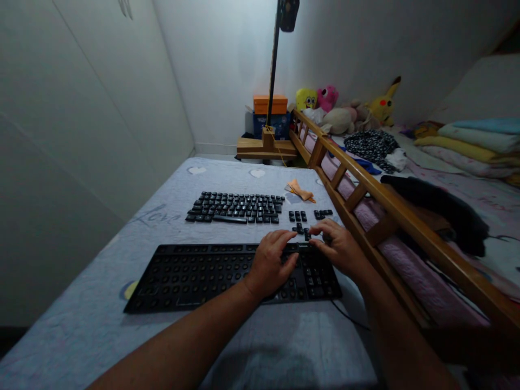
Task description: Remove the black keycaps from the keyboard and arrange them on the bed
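Observation:
A black keyboard (195,273) lies on the cloth-covered surface, most of its key positions bare, with keycaps seated on the number pad (317,276) at the right. My left hand (271,262) is over its right half, thumb and fingers apart, fingertips near a small group of loose keycaps (299,228). My right hand (335,246) reaches in from the right. Its thumb and index finger are apart beside the same group, close to a dark keycap (307,234); whether they touch it is unclear. Beyond the keyboard, loose keycaps (238,207) lie in rows, including a long space bar (229,219).
Two more small sets of keycaps (297,216) (323,214) lie at the right. Farther back is an orange cloth (299,190). A wooden bed rail (353,189) runs along the right side. A cable (349,319) trails from the keyboard. A stand (268,142) rises behind.

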`<state>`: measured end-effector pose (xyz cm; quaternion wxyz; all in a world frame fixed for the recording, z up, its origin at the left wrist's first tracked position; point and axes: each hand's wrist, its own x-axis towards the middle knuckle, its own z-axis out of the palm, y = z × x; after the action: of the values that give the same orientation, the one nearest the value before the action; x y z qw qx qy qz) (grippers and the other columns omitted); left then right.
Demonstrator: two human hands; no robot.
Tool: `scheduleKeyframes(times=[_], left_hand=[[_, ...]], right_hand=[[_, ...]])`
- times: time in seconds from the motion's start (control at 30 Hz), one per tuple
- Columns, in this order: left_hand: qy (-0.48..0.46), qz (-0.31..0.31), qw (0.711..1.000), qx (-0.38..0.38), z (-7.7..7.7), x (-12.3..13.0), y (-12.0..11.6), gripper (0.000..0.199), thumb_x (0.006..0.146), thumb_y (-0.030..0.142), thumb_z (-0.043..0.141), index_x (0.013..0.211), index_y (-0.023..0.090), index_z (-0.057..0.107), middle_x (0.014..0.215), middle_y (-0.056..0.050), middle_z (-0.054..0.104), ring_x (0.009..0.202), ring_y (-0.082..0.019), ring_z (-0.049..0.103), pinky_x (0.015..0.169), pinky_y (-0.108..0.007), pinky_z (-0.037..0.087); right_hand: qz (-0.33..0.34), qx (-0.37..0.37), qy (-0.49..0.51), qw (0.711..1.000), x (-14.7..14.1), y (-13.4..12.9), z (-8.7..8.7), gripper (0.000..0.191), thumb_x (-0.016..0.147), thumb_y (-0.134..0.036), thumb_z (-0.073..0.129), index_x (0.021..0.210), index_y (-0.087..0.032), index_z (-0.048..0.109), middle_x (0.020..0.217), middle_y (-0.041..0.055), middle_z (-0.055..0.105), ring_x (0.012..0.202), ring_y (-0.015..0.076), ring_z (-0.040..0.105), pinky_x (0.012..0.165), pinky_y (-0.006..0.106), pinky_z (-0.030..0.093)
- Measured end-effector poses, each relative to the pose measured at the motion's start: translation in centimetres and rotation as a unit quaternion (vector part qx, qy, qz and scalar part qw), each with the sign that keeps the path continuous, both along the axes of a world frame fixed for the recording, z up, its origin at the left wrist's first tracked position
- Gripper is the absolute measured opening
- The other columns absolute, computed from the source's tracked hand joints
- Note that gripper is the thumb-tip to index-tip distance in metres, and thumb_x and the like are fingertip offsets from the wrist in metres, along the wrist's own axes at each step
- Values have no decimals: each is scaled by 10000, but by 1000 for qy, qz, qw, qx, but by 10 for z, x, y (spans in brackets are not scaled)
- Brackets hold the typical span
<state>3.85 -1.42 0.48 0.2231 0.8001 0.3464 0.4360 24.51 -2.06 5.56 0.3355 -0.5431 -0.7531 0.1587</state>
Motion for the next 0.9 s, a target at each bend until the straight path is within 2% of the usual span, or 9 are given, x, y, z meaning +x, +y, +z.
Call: scheduleKeyframes(times=[0.1, 0.23, 0.37, 0.6, 0.9], left_hand=[[6, -6, 1000, -2, 0, 0, 0, 398, 837, 144, 598, 1230, 192, 564, 1200, -95, 632, 1137, -239, 567, 1014, -429, 467], [6, -12, 1000, -5, -1, 0, 0, 403, 823, 129, 594, 1220, 198, 570, 1186, -87, 639, 1123, -237, 573, 1006, -430, 471], [7, -20, 1000, -13, -1, 0, 0, 404, 820, 125, 591, 1216, 200, 570, 1170, -83, 647, 1104, -237, 578, 989, -434, 477], [20, -29, 999, -25, -1, 1, 0, 377, 827, 131, 584, 1199, 188, 577, 1151, -86, 653, 1076, -245, 582, 968, -435, 479], [34, -36, 998, -24, -1, 1, -1, 362, 823, 118, 589, 1178, 186, 586, 1113, -81, 661, 1045, -236, 595, 945, -420, 483]], right_hand=[[-73, 21, -30, 997, 27, 24, -4, 88, 796, -260, 654, 859, -207, 686, 874, 43, 647, 832, 205, 616, 774, 325, 477], [-185, -1, -92, 978, 63, 58, -20, 126, 767, -273, 662, 849, -188, 705, 920, 60, 677, 857, 210, 638, 780, 319, 484], [-234, -9, -115, 965, 83, 78, -43, 113, 736, -218, 658, 810, -158, 719, 870, 85, 682, 800, 218, 630, 746, 321, 471], [-261, -6, -145, 954, 94, 82, -71, 140, 746, -211, 645, 842, -154, 729, 907, 106, 683, 861, 235, 619, 802, 332, 456], [-253, 1, -145, 957, 95, 81, -77, 152, 772, -190, 622, 860, -171, 744, 915, 89, 692, 848, 213, 633, 802, 311, 464]])
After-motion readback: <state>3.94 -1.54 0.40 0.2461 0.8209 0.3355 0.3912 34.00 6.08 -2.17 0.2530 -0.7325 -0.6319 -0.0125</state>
